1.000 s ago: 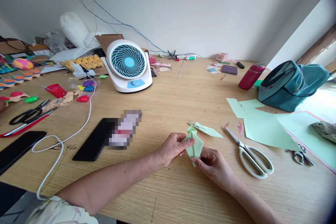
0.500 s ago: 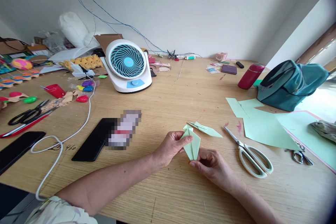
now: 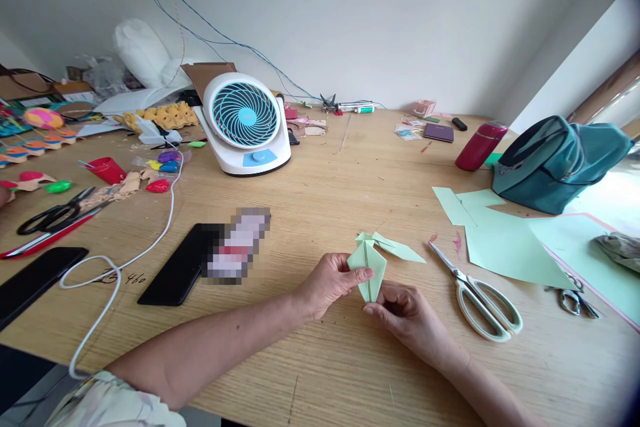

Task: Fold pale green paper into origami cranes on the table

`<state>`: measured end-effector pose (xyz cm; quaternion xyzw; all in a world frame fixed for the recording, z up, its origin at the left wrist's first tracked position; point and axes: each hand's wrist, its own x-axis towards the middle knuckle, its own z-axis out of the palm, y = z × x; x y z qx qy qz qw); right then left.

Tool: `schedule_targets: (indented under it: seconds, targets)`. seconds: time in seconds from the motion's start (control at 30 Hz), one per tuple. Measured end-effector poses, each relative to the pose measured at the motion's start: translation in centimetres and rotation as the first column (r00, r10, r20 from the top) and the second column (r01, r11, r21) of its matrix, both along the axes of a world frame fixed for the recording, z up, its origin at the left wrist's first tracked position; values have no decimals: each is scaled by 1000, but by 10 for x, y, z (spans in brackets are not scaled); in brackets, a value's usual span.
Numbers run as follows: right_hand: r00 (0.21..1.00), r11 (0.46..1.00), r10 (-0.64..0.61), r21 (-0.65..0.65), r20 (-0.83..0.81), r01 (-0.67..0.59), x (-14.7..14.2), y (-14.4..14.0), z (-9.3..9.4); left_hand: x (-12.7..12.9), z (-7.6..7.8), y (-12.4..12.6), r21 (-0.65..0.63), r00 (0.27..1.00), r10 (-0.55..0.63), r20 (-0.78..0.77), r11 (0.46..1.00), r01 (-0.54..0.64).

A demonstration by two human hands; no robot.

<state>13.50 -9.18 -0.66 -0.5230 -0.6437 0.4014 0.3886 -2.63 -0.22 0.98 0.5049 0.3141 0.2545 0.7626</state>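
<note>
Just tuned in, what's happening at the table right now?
A person is folding a small green paper piece over the wooden table. The left hand pinches its upper left edge and the right hand grips its lower tip. Another folded green piece lies just behind, with white-handled scissors to the right.

- Handwritten on bare wooden table (image 3: 320, 213), near white cable (image 3: 117, 267) and left of black phone (image 3: 183, 265): digits "460", preceded by an illegible scrawl.
- Pixelated patch over item beside phone: unreadable.
- Fan (image 3: 245, 121), maroon bottle (image 3: 479, 145), scissors (image 3: 475, 293): no legible brand or label.
- Small cards at far table edge: print too small to read.
</note>
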Motion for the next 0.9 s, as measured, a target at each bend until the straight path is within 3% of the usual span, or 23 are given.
schedule_targets:
  seconds: [0.17,0.4,0.53,0.7,0.9]
  targets:
    - [999,1000,20,-17,47,-20,-1,-1,3,0,2,-2,-13,999,-37,5,999,37]
    - [999,999,-38,38,-18,39,0,0,-2,0,2,-7,5,989,-143,-36,990,144]
    - [998,996,-66,64,-11,66,0,0,-2,1,2,-10,3,992,-128,-21,992,128]
    - [998,997,-62,48,-16,62,0,0,-2,2,2,-12,14,999,-27,23,1000,27]
    - [998,997,-68,41,-13,69,1,0,-3,2,-1,-12,35,999,-20,-50,999,21]
